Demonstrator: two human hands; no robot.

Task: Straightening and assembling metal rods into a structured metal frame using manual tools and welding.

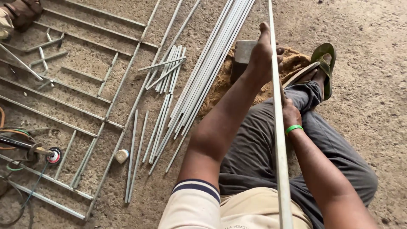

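A long pale metal bar (277, 127) runs from the top of the view down past my lap. My left hand (262, 53) is stretched forward and closed around the bar, just beside a dark block (243, 53) on a sandy patch. My right hand (290, 113), with a green wristband, grips the same bar closer to me, above my grey trousers. My foot in a green sandal (324, 63) rests to the right of the bar.
A bundle of long metal bars (207, 72) lies on the dirt floor to the left, with shorter cut bars (167, 70) beside it. A welded bar frame (85, 106) lies at left. An angle grinder (29, 148) with cables and a small roll (121, 155) are nearby.
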